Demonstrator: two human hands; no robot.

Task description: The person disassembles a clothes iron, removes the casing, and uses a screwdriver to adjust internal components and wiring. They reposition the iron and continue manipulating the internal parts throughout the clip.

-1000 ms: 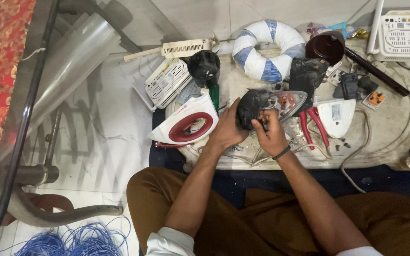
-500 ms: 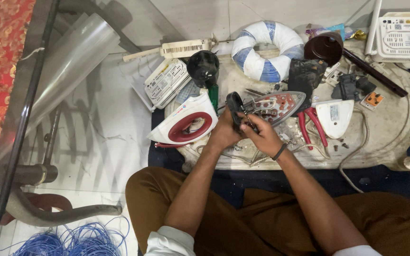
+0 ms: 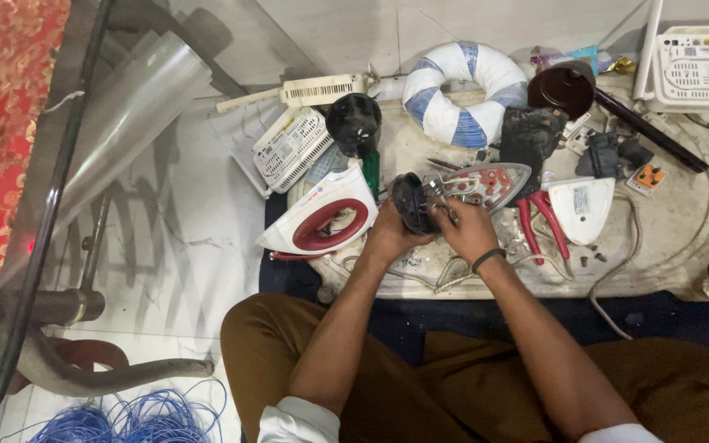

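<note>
My left hand point(image 3: 389, 235) grips a black plastic iron part point(image 3: 409, 202), tilted up on its edge over the low table point(image 3: 683, 246). My right hand point(image 3: 467, 227), with a dark band on the wrist, has its fingers pinched at the wiring where that black part meets the opened iron soleplate point(image 3: 490, 182). The soleplate lies flat with its inner metal parts showing. A white and red iron cover point(image 3: 322, 217) rests just left of my left hand.
Red-handled pliers point(image 3: 545, 221), a white iron piece point(image 3: 582, 207), a blue-and-white taped ring point(image 3: 464, 92), a black round part point(image 3: 354, 123), white vented boxes point(image 3: 290, 148) and small screws lie on the table. Blue wire coils point(image 3: 125, 418) sit on the floor; a glass table edge point(image 3: 51, 205) is at left.
The black part has been lifted off the soleplate and turned up on edge toward the left. Both hands shifted slightly left with it; my right fingers moved in to the wiring.
</note>
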